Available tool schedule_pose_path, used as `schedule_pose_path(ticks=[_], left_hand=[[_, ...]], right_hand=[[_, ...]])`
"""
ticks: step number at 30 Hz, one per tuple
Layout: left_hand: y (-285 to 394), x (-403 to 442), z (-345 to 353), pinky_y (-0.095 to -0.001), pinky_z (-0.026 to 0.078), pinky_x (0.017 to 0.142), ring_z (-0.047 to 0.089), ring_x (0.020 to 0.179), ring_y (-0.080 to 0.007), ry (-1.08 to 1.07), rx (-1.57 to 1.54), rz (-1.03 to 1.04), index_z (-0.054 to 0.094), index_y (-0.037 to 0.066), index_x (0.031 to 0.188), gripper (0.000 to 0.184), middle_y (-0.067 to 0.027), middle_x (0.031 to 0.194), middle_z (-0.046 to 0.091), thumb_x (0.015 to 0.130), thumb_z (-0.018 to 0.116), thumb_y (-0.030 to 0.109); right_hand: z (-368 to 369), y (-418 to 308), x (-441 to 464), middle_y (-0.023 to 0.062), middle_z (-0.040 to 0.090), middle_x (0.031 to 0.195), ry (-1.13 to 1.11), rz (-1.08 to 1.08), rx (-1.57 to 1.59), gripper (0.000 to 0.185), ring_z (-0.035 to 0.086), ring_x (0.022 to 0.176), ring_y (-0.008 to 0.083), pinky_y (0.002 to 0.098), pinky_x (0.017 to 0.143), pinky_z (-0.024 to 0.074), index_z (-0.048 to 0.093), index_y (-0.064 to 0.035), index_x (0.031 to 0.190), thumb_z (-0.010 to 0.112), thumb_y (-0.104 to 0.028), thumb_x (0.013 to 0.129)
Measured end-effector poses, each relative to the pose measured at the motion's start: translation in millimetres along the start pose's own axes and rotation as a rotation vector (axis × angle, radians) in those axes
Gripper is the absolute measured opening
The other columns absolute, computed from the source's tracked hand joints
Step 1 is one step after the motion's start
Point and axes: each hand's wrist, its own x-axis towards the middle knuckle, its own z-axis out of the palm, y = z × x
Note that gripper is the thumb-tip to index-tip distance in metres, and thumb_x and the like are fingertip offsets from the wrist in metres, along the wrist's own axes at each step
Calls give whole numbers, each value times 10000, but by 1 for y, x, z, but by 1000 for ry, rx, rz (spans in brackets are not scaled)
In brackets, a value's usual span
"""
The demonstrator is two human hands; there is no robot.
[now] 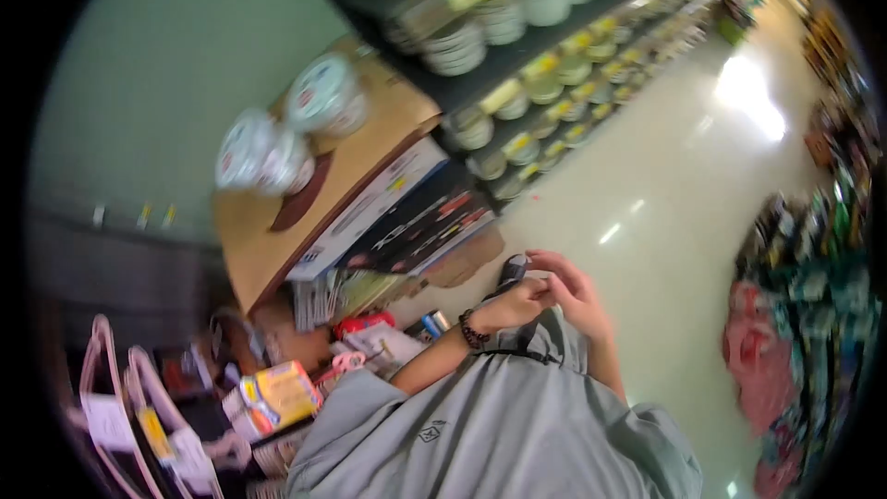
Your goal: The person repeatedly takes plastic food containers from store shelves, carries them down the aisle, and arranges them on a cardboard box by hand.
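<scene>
Grey cloth of the shirt (pixel 517 416) fills the lower middle, and at its waist the left hand (pixel 511 309), with a beaded bracelet (pixel 474 329) at the wrist, touches the right hand (pixel 577 301), both near the aisle-side corner of a printed carton (pixel 411 231). Their fingers are loosely bent against each other; whether they pinch something small I cannot tell, as the knuckles cover the contact and blur softens it. The likeliest mishap, I judge, is on the left: the elbow is close to a yellow packet (pixel 280 395), and a careless swing could knock it off the crowded pile. Plastic-wrapped tubs (pixel 323 97) stand towards the carton's wall-side edge, well back from its aisle edge, so probably only a hard bump would topple them. A dark shoe (pixel 514 270) is partly hidden behind the hands, the carton's lettering is smeared, price labels (pixel 522 145) along the bowl shelves' front edges are unreadable, and the bagged goods (pixel 767 342) at right are cut off by the dark rim.
</scene>
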Motion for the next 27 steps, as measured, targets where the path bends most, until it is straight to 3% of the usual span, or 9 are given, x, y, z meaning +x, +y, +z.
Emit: schedule_pose_path(ticks=[4, 6, 8, 9, 13, 16, 20, 25, 27], left_hand=[[11, 54, 24, -288, 492, 797, 595, 897, -138, -195, -6, 135, 650, -22, 1139, 197, -72, 1015, 684, 970, 597, 64], [26, 87, 44, -291, 502, 832, 615, 958, -158, -326, 143, 207, 652, -25, 1140, 212, -86, 1078, 687, 943, 629, 51], [52, 119, 71, -308, 503, 893, 626, 1039, -181, -431, 160, 230, 659, -23, 1143, 245, -108, 1195, 668, 910, 666, 51], [54, 132, 83, -329, 486, 974, 617, 1143, -214, -471, 174, 219, 674, -13, 1146, 273, -123, 1297, 632, 885, 695, 63], [84, 198, 130, -351, 439, 1060, 568, 1266, -254, -732, 217, 268, 687, 22, 1173, 284, -132, 1353, 613, 904, 694, 110], [99, 252, 175, -354, 438, 1059, 569, 1265, -238, -890, 249, 193, 667, 15, 1203, 312, -130, 1340, 624, 922, 684, 149], [111, 324, 255, -363, 442, 1049, 593, 1219, -250, -969, 430, 233, 644, 6, 1237, 343, -146, 1291, 647, 933, 677, 162], [117, 391, 373, -381, 470, 1003, 626, 1166, -286, -1052, 368, 330, 693, 17, 1116, 234, -161, 1247, 667, 945, 655, 171], [126, 404, 421, -385, 479, 985, 632, 1147, -305, -1158, 408, 420, 699, 21, 1082, 215, -165, 1231, 670, 945, 659, 182]], right_hand=[[-43, -2, -36, 118, 531, 1363, 285, -126, -61, 317, 550, 1256, 201, 330, 1021, 465, 518, 21, 1334, 460, -69, 1036], [-59, -9, -64, 111, 544, 1331, 479, -44, 129, 310, 563, 1218, 203, 327, 997, 479, 533, 19, 1309, 509, -67, 1011], [-77, -7, -88, 134, 558, 1317, 748, -41, -201, 333, 578, 1186, 225, 343, 991, 471, 541, 21, 1293, 567, -82, 978], [-89, -4, -102, 159, 576, 1290, 889, -122, -628, 359, 594, 1153, 253, 360, 989, 462, 543, 16, 1287, 607, -102, 954], [-140, -1, -159, 148, 618, 1238, 1416, -57, -409, 356, 604, 1134, 250, 362, 979, 467, 544, 15, 1287, 610, -122, 965], [-179, -13, -197, 145, 633, 1227, 1566, -77, -296, 375, 607, 1129, 240, 357, 957, 483, 539, 19, 1300, 619, -135, 968], [-226, -31, -246, 150, 643, 1226, 1532, 112, -336, 408, 618, 1125, 241, 365, 954, 495, 544, 4, 1321, 634, -174, 966], [-254, -58, -296, 118, 629, 1260, 1544, 219, -500, 384, 621, 1074, 219, 352, 942, 501, 545, -21, 1337, 595, -188, 995], [-251, -75, -311, 111, 609, 1267, 1681, 157, -175, 398, 611, 1083, 206, 336, 938, 498, 510, -27, 1368, 573, -189, 1011]])
